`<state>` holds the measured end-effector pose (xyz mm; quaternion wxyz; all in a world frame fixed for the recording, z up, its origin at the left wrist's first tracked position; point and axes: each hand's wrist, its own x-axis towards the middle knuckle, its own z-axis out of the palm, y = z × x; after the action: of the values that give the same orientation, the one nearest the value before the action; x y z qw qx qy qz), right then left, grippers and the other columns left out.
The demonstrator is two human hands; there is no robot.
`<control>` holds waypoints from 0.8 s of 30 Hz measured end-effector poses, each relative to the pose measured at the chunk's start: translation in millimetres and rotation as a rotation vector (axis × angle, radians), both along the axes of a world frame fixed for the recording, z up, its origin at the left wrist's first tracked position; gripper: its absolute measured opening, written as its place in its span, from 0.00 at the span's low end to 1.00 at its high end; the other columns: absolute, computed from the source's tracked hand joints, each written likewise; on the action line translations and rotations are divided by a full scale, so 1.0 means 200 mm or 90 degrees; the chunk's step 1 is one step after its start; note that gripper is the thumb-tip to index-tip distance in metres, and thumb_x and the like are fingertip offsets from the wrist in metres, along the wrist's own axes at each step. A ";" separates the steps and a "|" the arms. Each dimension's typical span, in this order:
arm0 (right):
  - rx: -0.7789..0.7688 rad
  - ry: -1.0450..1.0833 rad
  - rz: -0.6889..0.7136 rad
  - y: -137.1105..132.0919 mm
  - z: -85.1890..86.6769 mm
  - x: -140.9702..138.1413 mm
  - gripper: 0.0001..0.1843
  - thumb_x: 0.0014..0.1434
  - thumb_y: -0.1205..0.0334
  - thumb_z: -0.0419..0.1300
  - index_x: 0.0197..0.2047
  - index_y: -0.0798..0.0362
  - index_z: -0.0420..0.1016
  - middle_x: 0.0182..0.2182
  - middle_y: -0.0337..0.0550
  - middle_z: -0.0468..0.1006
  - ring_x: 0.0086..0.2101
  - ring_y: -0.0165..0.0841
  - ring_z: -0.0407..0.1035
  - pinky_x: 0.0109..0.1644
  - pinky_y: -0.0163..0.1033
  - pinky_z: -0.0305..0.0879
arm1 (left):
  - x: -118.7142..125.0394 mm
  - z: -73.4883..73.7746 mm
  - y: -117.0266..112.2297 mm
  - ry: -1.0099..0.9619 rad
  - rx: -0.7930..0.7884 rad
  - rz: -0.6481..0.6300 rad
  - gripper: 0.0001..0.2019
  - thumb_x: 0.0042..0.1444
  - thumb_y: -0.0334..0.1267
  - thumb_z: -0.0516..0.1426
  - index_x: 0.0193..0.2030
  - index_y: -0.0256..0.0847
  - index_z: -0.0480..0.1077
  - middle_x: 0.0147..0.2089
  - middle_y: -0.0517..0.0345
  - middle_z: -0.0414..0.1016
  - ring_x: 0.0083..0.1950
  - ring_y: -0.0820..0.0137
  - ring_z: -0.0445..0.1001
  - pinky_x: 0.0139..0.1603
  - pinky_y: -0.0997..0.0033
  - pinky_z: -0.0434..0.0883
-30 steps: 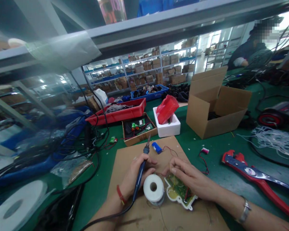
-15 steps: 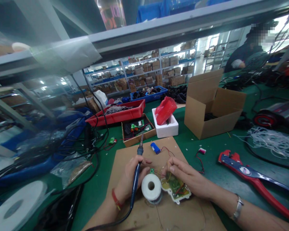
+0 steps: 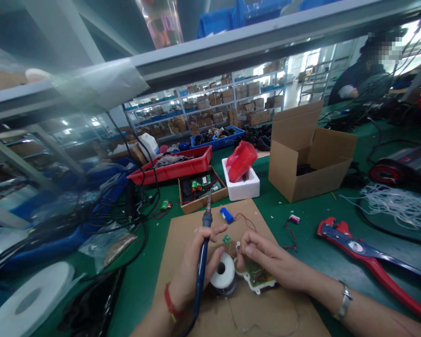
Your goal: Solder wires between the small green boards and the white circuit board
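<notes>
My left hand (image 3: 192,262) holds a soldering iron (image 3: 202,252) with a dark blue handle, its tip pointing up and away from me. The thumb and forefinger reach toward a small green circuit board (image 3: 226,239). In a pinch, my right hand (image 3: 266,255) grips thin wires that run to this board; the fingertips partly hide them. Beneath that hand lies a pale plastic housing (image 3: 257,286) with a yellowish-green inside and red wires, partly covered. Between the hands a white spool (image 3: 223,276) stands on a cardboard sheet (image 3: 182,229).
A blue battery (image 3: 226,215) with leads lies beyond my hands. Farther back are a small parts box (image 3: 203,201), a white foam box (image 3: 243,189), a red tray (image 3: 182,167) and an open carton (image 3: 291,180). Red-handled pliers (image 3: 368,260) lie at right. Another person (image 3: 354,79) is at back right.
The small green board has risen slightly, away from the spool. My left fingers have stretched farther toward it, and the iron has shifted slightly right. My right hand keeps its pinch.
</notes>
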<state>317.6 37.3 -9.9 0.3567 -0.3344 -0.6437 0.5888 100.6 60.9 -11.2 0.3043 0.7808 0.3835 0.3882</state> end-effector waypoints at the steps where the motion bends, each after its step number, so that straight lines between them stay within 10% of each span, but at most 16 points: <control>1: 0.008 -0.012 0.002 0.00 0.00 0.00 0.15 0.68 0.49 0.46 0.38 0.53 0.61 0.35 0.45 0.75 0.37 0.33 0.69 0.44 0.41 0.64 | 0.01 0.00 0.00 0.003 0.006 -0.004 0.12 0.57 0.28 0.55 0.39 0.48 0.55 0.57 0.55 0.72 0.59 0.66 0.70 0.59 0.60 0.63; 24: 0.262 -0.264 -0.162 -0.02 -0.02 -0.01 0.09 0.67 0.64 0.47 0.34 0.52 0.61 0.36 0.43 0.69 0.42 0.35 0.64 0.46 0.42 0.60 | 0.05 0.04 -0.12 -0.046 0.032 0.127 0.10 0.56 0.28 0.55 0.37 0.46 0.58 0.39 0.62 0.71 0.36 0.74 0.73 0.37 0.74 0.71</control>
<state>314.9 34.2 -14.4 0.3488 -0.4456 -0.7615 0.3160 110.7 36.9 -2.3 0.2583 0.7317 0.4382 0.4537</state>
